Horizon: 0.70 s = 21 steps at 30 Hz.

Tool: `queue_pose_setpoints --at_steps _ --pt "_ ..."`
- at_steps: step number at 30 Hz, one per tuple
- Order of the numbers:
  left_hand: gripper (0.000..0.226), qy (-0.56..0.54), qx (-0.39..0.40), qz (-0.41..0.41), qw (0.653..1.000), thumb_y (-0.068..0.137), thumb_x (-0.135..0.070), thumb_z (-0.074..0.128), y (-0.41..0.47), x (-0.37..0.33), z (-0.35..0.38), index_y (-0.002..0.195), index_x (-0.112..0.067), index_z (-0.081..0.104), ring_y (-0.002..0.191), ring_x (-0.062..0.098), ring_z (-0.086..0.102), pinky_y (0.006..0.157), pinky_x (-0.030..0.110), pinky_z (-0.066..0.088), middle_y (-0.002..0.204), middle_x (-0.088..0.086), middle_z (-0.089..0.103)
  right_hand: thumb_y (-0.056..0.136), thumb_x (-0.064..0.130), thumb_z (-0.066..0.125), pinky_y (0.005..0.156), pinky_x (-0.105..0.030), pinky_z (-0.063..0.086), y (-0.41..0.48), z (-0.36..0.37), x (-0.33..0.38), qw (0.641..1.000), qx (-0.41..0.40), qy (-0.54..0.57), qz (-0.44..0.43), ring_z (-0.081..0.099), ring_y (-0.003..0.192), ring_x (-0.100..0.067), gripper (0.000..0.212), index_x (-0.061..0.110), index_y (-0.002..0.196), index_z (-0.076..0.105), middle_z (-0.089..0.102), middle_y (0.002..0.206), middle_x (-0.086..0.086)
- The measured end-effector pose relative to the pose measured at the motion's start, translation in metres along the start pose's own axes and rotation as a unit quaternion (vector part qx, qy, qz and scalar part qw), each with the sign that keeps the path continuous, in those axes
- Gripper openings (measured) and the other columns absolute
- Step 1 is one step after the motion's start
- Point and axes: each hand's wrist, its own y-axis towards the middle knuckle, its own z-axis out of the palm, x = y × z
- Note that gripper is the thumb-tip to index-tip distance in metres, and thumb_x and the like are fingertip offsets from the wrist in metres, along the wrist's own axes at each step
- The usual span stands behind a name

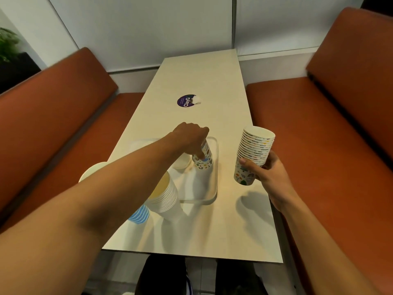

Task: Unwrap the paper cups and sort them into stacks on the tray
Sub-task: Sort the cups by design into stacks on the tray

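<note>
The sorting looks partly done. No wrapper shows anywhere, so the unwrapping appears finished, and what remains is moving cups across. The left hand (191, 135) reaches over the clear tray (215, 184) with its fingers curled down around a short patterned stack (204, 159), which stands upright in the tray's far right corner. The right hand (266, 170) grips a tall patterned stack (254, 152) near its base and holds it tilted above the table (223, 226), just right of the tray; most patterned cups are there, not yet sorted. That makes two patterned stacks. Just left of the short one, on the tray, sits one pale cup (181, 161), or perhaps a low stack. Nearer the camera, one plain white stack (168, 199) leans beside one lot of blue-striped cups (139, 213). The left forearm hides their bases, so whether they stand on the tray cannot be told. One more pale rim (93, 169) peeks out behind that forearm. Farther off, a round purple sticker (187, 100) lies on the table.
</note>
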Motion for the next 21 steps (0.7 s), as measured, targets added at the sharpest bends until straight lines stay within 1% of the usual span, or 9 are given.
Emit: queue_pose_setpoints --at_steps 2,6,10,13,16,19,21 --pt "0.075 0.021 0.007 0.016 1.000 0.077 -0.059 0.082 0.004 -0.004 0.004 0.130 -0.016 0.050 0.090 0.024 0.054 0.073 0.035 0.039 0.117 0.008 0.066 0.069 0.030 0.086 0.102 -0.044 0.056 0.001 0.000 -0.002 1.000 0.000 -0.003 0.004 0.070 0.115 -0.016 0.077 0.017 0.138 0.056 0.074 0.124 0.001" --pt "0.076 0.047 0.011 0.048 0.998 0.078 -0.059 0.082 0.014 -0.010 0.014 0.132 -0.017 0.050 0.106 0.027 0.063 0.077 0.035 0.040 0.120 0.006 0.067 0.067 0.031 0.087 0.103 -0.045 0.055 0.003 0.001 -0.004 1.000 0.001 -0.002 0.013 0.069 0.117 -0.017 0.080 0.019 0.139 0.055 0.073 0.125 0.002" --pt "0.076 0.055 -0.006 0.062 0.997 0.076 -0.061 0.081 0.021 -0.013 0.022 0.129 -0.016 0.050 0.107 0.027 0.063 0.077 0.035 0.038 0.117 0.006 0.067 0.064 0.035 0.088 0.104 -0.045 0.055 0.003 0.005 -0.002 1.000 -0.002 -0.006 0.013 0.069 0.117 -0.017 0.083 0.021 0.139 0.055 0.073 0.125 0.004" --pt "0.077 0.048 -0.019 0.060 0.997 0.075 -0.061 0.082 0.023 -0.014 0.024 0.129 -0.016 0.051 0.105 0.026 0.063 0.075 0.035 0.039 0.116 0.006 0.067 0.064 0.035 0.088 0.101 -0.042 0.056 0.001 0.010 0.001 1.000 0.000 -0.005 0.011 0.069 0.116 -0.014 0.083 0.022 0.139 0.055 0.073 0.125 0.005" --pt "0.081 0.039 -0.014 0.057 0.997 0.073 -0.063 0.083 0.023 -0.013 0.024 0.132 -0.017 0.050 0.106 0.027 0.063 0.076 0.036 0.041 0.118 0.006 0.068 0.065 0.032 0.087 0.097 -0.038 0.057 -0.003 0.017 0.004 1.000 0.006 -0.002 0.009 0.070 0.110 -0.009 0.076 0.024 0.135 0.058 0.074 0.120 0.008" --pt "0.092 0.011 -0.014 0.051 0.999 0.070 -0.065 0.084 0.021 -0.009 0.015 0.141 -0.020 0.045 0.114 0.028 0.061 0.085 0.039 0.047 0.125 0.005 0.065 0.067 0.031 0.087 0.097 -0.038 0.056 -0.006 0.022 0.008 1.000 0.009 0.005 0.014 0.071 0.110 -0.008 0.074 0.024 0.134 0.058 0.075 0.119 0.008" --pt "0.089 -0.035 -0.032 0.040 0.998 0.077 -0.056 0.083 0.014 -0.004 -0.003 0.148 -0.021 0.041 0.120 0.030 0.058 0.088 0.039 0.046 0.132 0.008 0.062 0.068 0.031 0.086 0.097 -0.038 0.055 -0.009 0.023 0.013 1.000 0.011 0.009 0.012 0.070 0.112 -0.010 0.072 0.025 0.133 0.059 0.075 0.120 0.008"
